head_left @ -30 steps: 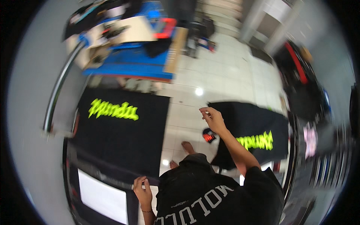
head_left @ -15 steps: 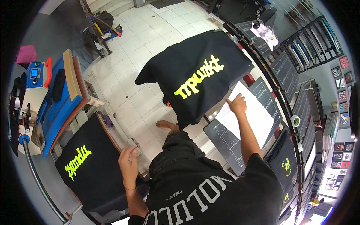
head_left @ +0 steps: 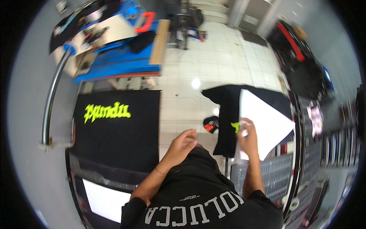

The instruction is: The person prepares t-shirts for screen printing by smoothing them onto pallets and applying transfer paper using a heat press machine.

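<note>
In my right hand (head_left: 248, 138), a large sheet of white paper (head_left: 267, 120) is gripped by its left edge. The sheet hangs over a black T-shirt (head_left: 225, 110) on the right and hides most of its neon-yellow print. Only a small piece of that print (head_left: 235, 126) shows beside my fingers. My left hand (head_left: 183, 147) is in front of my body, holding nothing, with its fingers loosely bent and apart from the thumb. To the left of it a black garment (head_left: 118, 145) lies flat, with neon-yellow lettering (head_left: 106, 111) across it.
A blue-topped machine (head_left: 126, 61) with a red handle (head_left: 145, 22) stands at the far left. Another white sheet (head_left: 106, 198) lies at the lower left. A grey gridded board (head_left: 263, 175) is below the T-shirt. A dark cap-like item (head_left: 211, 124) is near the floor gap.
My right hand has lifted the white sheet off the gridded board and brought it over the T-shirt. My left hand has come inward before my body. The view has turned left.
</note>
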`<move>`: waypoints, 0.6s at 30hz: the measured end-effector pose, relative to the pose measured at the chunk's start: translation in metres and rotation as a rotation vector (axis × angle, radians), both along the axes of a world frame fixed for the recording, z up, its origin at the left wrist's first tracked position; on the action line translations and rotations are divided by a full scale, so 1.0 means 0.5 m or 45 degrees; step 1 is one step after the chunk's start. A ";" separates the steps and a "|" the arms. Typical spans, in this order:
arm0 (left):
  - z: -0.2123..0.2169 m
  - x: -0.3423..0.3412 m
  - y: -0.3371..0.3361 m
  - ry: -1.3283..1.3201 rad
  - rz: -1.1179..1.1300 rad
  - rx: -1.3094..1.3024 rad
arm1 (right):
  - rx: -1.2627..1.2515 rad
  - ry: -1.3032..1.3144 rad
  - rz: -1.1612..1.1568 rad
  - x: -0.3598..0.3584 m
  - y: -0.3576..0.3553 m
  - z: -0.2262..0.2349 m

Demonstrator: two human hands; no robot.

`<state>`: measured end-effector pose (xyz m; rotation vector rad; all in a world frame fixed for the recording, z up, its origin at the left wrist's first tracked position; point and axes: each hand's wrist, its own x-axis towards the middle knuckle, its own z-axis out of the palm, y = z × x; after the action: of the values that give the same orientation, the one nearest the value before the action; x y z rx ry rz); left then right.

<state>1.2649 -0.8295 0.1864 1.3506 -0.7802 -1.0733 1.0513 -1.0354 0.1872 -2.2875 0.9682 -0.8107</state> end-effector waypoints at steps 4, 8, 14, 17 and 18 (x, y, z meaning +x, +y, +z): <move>-0.005 0.060 0.041 0.357 0.373 -0.206 | -0.030 0.044 1.148 0.298 0.116 0.072; -0.004 0.084 0.158 0.468 1.092 -0.049 | -0.387 0.124 1.801 0.467 0.212 0.052; -0.134 0.005 0.254 1.044 1.776 -0.344 | -0.567 0.167 2.419 0.576 0.293 0.009; -0.132 -0.016 0.207 1.064 2.096 -0.639 | -0.311 0.098 2.403 0.619 0.250 0.032; -0.144 -0.019 0.196 0.992 2.113 -0.690 | -0.261 0.115 2.366 0.643 0.221 0.057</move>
<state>1.2555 -0.7317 0.1143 0.5834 0.6304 0.0696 1.3729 -0.9249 0.2158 -2.1749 -1.2692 0.0862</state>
